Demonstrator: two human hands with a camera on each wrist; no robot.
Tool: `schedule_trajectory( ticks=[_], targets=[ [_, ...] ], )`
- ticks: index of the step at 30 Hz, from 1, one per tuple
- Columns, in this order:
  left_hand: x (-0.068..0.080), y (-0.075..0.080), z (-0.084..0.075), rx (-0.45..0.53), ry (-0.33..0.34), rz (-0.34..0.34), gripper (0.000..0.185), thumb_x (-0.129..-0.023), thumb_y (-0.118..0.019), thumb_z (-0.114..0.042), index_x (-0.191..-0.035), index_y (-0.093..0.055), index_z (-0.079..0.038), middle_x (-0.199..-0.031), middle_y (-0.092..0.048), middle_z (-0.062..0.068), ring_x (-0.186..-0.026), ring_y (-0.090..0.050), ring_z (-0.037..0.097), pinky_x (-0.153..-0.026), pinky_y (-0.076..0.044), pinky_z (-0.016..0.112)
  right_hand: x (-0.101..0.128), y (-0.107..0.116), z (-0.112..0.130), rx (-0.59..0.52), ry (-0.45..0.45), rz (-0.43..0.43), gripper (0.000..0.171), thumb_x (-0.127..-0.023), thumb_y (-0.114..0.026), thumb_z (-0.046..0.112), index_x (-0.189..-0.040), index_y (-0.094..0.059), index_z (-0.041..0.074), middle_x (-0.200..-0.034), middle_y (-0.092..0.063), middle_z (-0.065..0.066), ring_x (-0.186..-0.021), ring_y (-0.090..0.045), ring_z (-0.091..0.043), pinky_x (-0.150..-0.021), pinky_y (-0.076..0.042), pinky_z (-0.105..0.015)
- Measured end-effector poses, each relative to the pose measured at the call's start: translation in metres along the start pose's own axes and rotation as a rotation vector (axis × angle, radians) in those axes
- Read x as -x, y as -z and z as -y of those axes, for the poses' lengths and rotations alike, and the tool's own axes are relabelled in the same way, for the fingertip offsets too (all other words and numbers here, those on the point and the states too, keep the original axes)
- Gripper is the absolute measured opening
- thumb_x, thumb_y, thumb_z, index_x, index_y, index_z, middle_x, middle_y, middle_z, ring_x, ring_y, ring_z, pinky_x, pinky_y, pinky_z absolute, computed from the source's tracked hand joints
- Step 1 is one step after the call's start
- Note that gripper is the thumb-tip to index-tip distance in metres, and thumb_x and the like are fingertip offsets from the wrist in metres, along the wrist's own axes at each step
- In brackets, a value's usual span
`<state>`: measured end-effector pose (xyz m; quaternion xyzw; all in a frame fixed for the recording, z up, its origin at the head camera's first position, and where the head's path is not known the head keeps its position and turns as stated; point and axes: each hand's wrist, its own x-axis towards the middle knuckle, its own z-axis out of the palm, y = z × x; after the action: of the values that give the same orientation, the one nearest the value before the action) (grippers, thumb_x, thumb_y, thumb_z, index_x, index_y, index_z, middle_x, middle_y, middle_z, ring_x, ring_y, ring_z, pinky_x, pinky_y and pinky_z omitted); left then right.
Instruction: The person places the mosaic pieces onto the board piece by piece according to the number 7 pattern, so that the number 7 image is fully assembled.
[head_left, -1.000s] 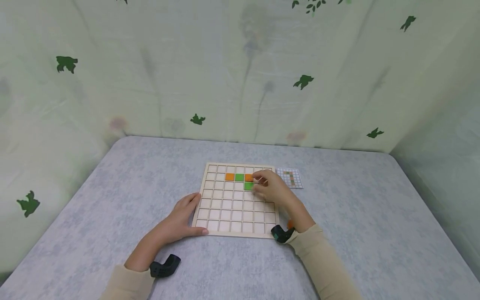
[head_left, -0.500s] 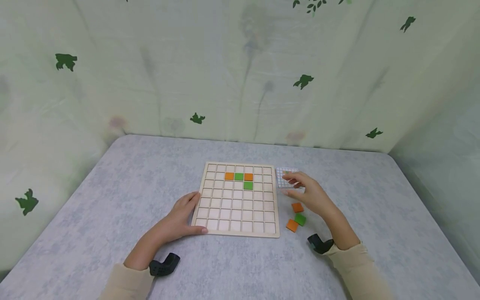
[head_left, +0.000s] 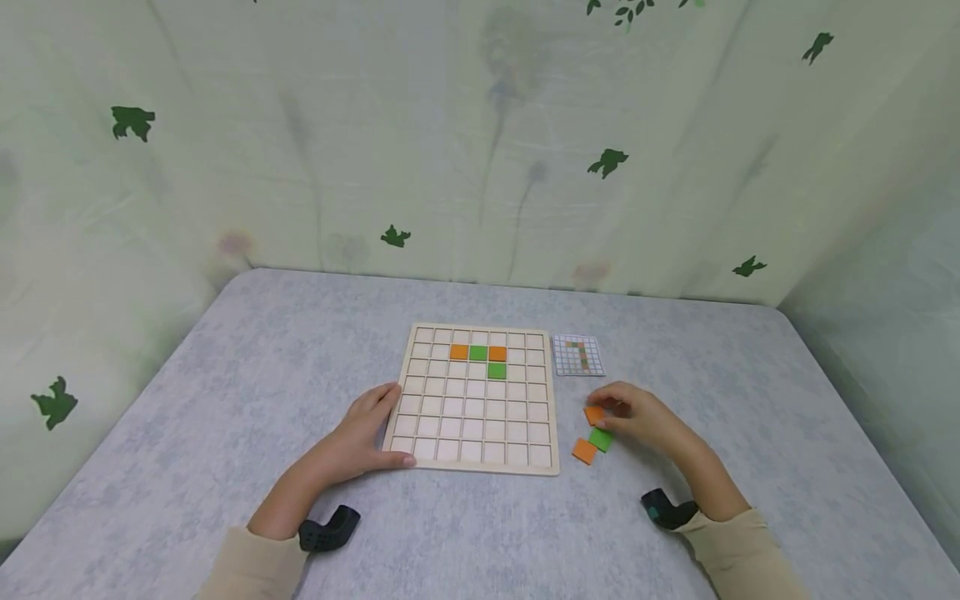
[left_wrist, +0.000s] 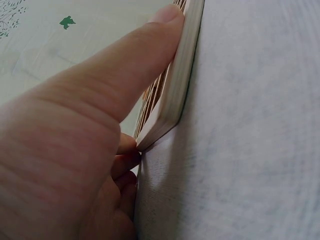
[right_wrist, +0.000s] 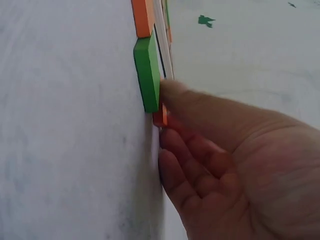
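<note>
A square wooden grid board (head_left: 462, 463) lies on the table, with orange and green tiles, among them a green tile (head_left: 497, 371), in its upper cells. My left hand (head_left: 360, 442) holds the board's near-left corner, thumb on the front rim and fingers along the left side; the left wrist view shows the thumb (left_wrist: 145, 55) over the frame. Right of the board, my right hand (head_left: 637, 414) pinches a loose orange tile (head_left: 593, 414) between thumb and fingers. A loose green tile (head_left: 600, 440) and another orange tile (head_left: 583, 451) lie just in front of it.
A small pattern card (head_left: 578, 356) with a printed grid sits against the board's upper right. Black wrist devices, one by the left wrist (head_left: 330, 530) and one by the right wrist (head_left: 667, 510), stick out over the table (head_left: 480, 533). A leaf-printed curtain (head_left: 465, 150) hangs behind.
My right hand has left the board's upper tiles, swung right past the card and come down onto the loose orange tile. My left hand stays at the corner.
</note>
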<state>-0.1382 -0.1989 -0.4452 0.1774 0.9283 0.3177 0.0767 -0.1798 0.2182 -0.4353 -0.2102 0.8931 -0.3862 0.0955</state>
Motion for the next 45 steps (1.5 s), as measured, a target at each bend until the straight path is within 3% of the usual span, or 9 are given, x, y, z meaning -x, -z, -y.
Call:
schedule_trajectory(
  ticks=[7, 12, 17, 27, 37, 45],
  targets=[
    [0.001, 0.001, -0.001, 0.006, -0.005, 0.000, 0.110, -0.066, -0.071, -0.055, -0.142, -0.016, 0.002, -0.143, -0.016, 0.021, -0.130, -0.010, 0.037, -0.099, -0.019, 0.054, -0.001, -0.004, -0.004, 0.064, 0.041, -0.037, 0.024, -0.080, -0.067, 0.009, -0.103, -0.064, 0.007, -0.103, -0.057, -0.003, -0.092, -0.052, -0.019, -0.079, -0.044, -0.035],
    [0.000, 0.000, 0.000, 0.008, -0.012, -0.004, 0.110, -0.066, -0.072, -0.054, -0.142, -0.016, 0.002, -0.144, -0.016, 0.021, -0.131, -0.010, 0.037, -0.099, -0.019, 0.054, -0.001, -0.003, -0.003, 0.080, 0.016, -0.028, 0.025, -0.080, -0.067, 0.008, -0.105, -0.063, 0.006, -0.103, -0.056, -0.004, -0.091, -0.051, -0.019, -0.079, -0.044, -0.036],
    [-0.001, 0.000, 0.003, 0.014, -0.018, -0.009, 0.110, -0.066, -0.072, -0.054, -0.142, -0.017, 0.002, -0.144, -0.015, 0.020, -0.131, -0.010, 0.037, -0.099, -0.018, 0.055, -0.002, -0.002, 0.000, 0.089, -0.002, -0.033, 0.026, -0.082, -0.066, 0.018, -0.106, -0.063, 0.007, -0.103, -0.056, -0.003, -0.089, -0.051, -0.019, -0.077, -0.043, -0.037],
    [0.000, -0.002, 0.005, 0.014, -0.015, -0.012, 0.111, -0.065, -0.069, -0.058, -0.142, -0.016, 0.001, -0.144, -0.015, 0.019, -0.131, -0.009, 0.037, -0.099, -0.018, 0.055, -0.019, -0.004, 0.035, 0.075, 0.120, -0.052, 0.031, -0.085, -0.063, 0.016, -0.113, -0.060, 0.006, -0.106, -0.058, -0.002, -0.092, -0.053, -0.018, -0.076, -0.045, -0.034],
    [0.001, 0.000, 0.001, 0.011, -0.010, -0.008, 0.110, -0.065, -0.070, -0.057, -0.142, -0.016, 0.002, -0.144, -0.015, 0.020, -0.131, -0.010, 0.037, -0.100, -0.018, 0.054, -0.054, -0.033, 0.067, 0.021, 0.228, -0.097, 0.028, -0.084, -0.064, 0.017, -0.110, -0.063, 0.007, -0.104, -0.059, -0.001, -0.089, -0.053, -0.016, -0.075, -0.046, -0.032],
    [0.001, 0.000, 0.001, 0.013, -0.017, -0.007, 0.110, -0.066, -0.070, -0.057, -0.142, -0.016, 0.001, -0.144, -0.015, 0.020, -0.131, -0.009, 0.036, -0.099, -0.019, 0.054, -0.076, -0.065, 0.074, -0.037, 0.142, -0.124, 0.030, -0.082, -0.067, 0.015, -0.109, -0.062, 0.003, -0.100, -0.059, -0.003, -0.087, -0.053, -0.015, -0.074, -0.046, -0.028]
  ],
)
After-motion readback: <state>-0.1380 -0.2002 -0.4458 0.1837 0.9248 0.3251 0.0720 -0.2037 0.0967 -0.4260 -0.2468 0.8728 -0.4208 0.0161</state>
